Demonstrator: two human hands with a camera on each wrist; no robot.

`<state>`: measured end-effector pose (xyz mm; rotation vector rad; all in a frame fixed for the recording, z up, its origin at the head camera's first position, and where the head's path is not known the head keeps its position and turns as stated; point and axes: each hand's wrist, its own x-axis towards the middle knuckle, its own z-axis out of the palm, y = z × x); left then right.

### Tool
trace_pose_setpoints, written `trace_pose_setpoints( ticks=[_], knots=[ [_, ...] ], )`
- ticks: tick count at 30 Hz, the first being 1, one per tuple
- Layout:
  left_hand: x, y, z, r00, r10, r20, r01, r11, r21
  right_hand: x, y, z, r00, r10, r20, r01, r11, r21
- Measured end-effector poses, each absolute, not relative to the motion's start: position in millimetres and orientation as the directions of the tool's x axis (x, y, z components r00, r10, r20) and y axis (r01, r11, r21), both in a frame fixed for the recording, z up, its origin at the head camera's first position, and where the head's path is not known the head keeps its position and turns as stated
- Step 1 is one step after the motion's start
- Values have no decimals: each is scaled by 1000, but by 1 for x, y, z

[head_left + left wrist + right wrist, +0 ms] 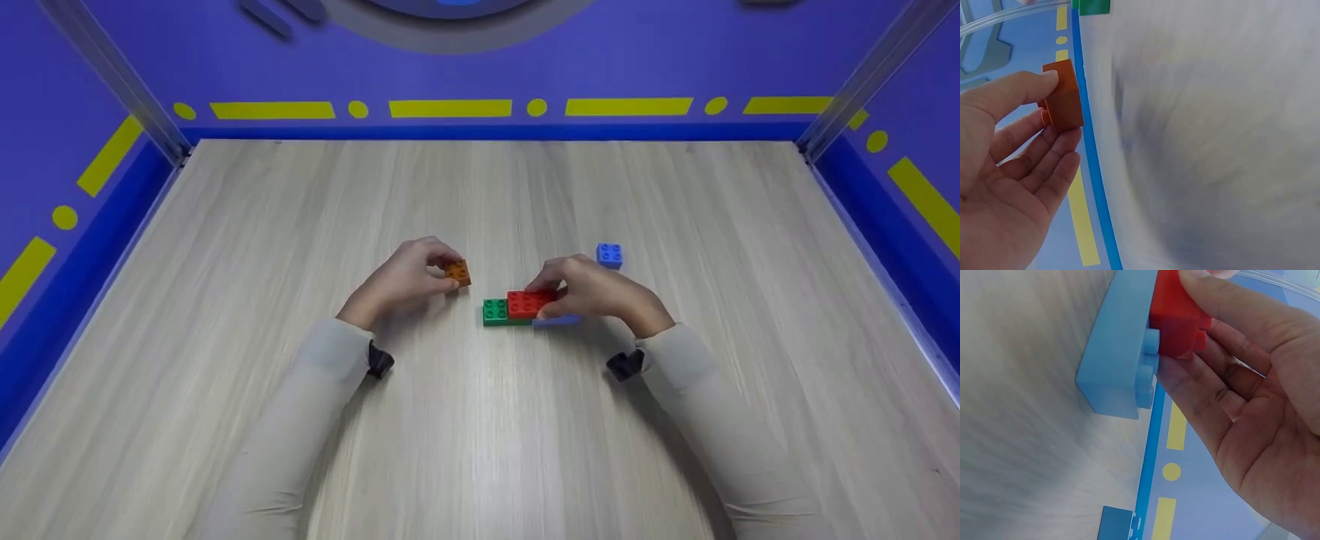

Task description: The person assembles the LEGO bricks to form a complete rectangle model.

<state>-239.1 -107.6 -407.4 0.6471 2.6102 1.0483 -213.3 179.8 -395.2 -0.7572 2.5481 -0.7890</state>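
Three bricks are being combined, it seems, into one low stack, with the red brick (pixel 525 304) being used as the upper layer. Its right end is being pinched between the thumb and curled fingers of the right hand (pixel 592 285). Beneath the left part of the red brick, the green brick (pixel 495 312) is being partly covered, its outer studs being left exposed. Beneath the right part, the long blue brick (pixel 1109 354) is being bridged in the same way, and its end studs are being shown in the right wrist view. Whether the red brick is being pressed fully home cannot be told.

To the left of the red brick and slightly beyond it, the orange brick (pixel 459 273) is being pinched by the thumb and fingers of the left hand (pixel 405 274); it seems to be held just off the table (pixel 480 435).

Beyond the red brick to the right, the small blue brick (pixel 610 256) is being left untouched. As far as can be judged, the two-brick base is being spanned already, while the orange and small blue bricks are being kept apart from it. Well beyond the red brick, the table is being bounded by a purple wall (pixel 450 75).
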Motion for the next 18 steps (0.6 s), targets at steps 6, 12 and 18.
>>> trace_pose_setpoints(
  ticks=[6, 12, 18],
  knots=[
    [-237, -102, -407, -852, 522, -44, 343, 619, 706, -214, 180, -396, -790, -583, -189, -379, 707, -597],
    [-233, -98, -406, -842, 538, -34, 357, 603, 713, -213, 180, -395, -783, -601, -160, -399, 683, -611],
    [-232, -94, -405, -827, 561, -40, 358, 579, 733, -214, 179, -396, -779, -608, -151, -405, 673, -619]
  ],
)
